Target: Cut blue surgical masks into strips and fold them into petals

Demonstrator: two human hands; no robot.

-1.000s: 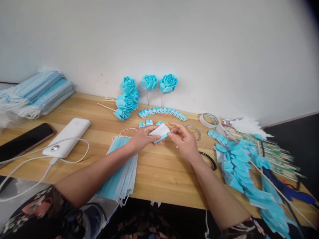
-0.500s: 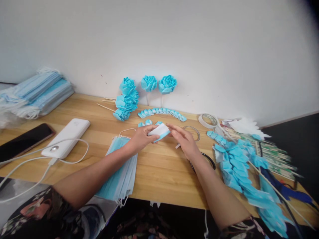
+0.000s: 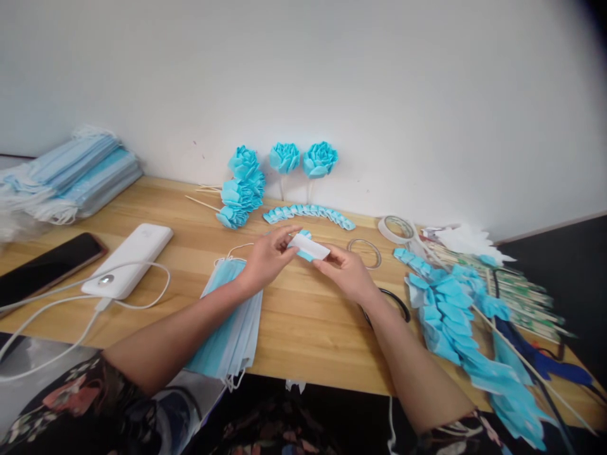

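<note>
Both my hands meet over the middle of the wooden table (image 3: 308,335). My left hand (image 3: 268,256) and my right hand (image 3: 346,272) pinch the two ends of a small folded piece of mask fabric (image 3: 309,246), white with a blue edge, held just above the tabletop. A stack of blue face masks (image 3: 232,328) lies under my left forearm at the table's front edge. A curved row of folded blue pieces (image 3: 308,213) lies just beyond my hands.
Blue mask-fabric flowers on sticks (image 3: 284,158) stand against the wall. A power bank (image 3: 128,259) with a white cable and a phone (image 3: 42,268) lie at the left, more masks (image 3: 76,174) at the far left. Tape rolls (image 3: 396,229), scissors (image 3: 393,302) and cut blue pieces (image 3: 455,322) lie at the right.
The white piece has been folded narrower between my hands. My right fingers have gone from spread beside it to closed on its right end.
</note>
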